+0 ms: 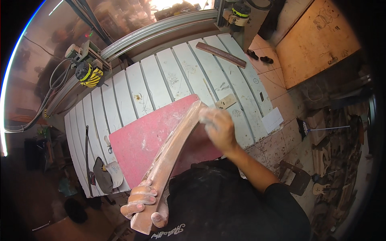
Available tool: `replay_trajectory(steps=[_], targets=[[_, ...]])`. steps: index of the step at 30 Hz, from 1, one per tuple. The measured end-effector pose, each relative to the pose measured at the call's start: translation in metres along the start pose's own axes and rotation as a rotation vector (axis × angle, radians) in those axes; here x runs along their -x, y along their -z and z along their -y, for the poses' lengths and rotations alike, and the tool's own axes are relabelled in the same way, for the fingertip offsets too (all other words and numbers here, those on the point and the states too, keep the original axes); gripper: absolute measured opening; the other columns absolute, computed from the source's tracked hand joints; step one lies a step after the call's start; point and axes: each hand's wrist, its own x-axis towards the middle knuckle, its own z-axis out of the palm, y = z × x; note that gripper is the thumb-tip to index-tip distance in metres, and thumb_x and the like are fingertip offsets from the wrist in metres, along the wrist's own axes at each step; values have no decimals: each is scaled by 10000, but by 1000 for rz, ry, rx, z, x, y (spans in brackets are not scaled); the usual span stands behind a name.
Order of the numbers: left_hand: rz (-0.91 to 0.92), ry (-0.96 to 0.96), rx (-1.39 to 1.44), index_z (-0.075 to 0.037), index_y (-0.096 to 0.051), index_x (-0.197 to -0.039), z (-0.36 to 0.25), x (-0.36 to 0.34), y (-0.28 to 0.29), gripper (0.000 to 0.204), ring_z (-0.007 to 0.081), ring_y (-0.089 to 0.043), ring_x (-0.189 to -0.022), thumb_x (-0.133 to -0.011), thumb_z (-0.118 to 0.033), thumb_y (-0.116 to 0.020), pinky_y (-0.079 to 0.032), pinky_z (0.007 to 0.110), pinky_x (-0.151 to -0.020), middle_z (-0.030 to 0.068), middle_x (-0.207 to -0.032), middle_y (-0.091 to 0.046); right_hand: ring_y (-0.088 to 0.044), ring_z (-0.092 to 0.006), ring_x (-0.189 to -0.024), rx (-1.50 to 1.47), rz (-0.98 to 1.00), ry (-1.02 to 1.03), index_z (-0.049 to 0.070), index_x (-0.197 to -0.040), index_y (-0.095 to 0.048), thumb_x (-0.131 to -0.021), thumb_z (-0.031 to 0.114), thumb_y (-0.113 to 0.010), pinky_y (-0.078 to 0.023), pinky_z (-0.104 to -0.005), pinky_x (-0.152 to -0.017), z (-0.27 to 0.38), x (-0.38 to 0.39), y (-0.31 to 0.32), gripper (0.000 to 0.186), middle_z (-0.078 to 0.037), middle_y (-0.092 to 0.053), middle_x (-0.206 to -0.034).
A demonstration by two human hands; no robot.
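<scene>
A long, shaped wooden piece, dusted pale in places, runs diagonally from the lower left up over a pink board. My left hand wraps its fingers round the lower end, with white dust on the fingertips. At the upper end, my right hand is bent closed against the wood, blurred by motion, around something small and greyish that I cannot make out.
A white slatted machine bed carries a dark wooden bar, a pale block, paper and tools. Two gantry heads hang on an aluminium rail. An orange-brown panel stands right; wooden pieces lie lower right.
</scene>
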Motion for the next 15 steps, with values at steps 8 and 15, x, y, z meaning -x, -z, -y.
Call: replay_trajectory(steps=[8, 15], targets=[[9, 27, 3, -68, -424, -1080, -1, 1, -2, 480, 250, -639, -727, -860, -327, -764, -583, 513, -802, 97, -768, -582, -678, -330, -1025, 1, -17, -10, 36, -1092, -756, -767, -58, -643, -526, -431, -939, -4, 1, -2, 356, -130, -748, -1090], [59, -17, -33, -62, -411, -1073, 1, 2, 3, 484, 224, -537, -703, -844, -361, -715, -541, 481, -767, 86, -787, -512, -682, -301, -1019, 7, -59, 6, 74, -1071, -776, -761, -78, -653, -520, -404, -907, 4, 0, -2, 366, -100, -758, -1127]])
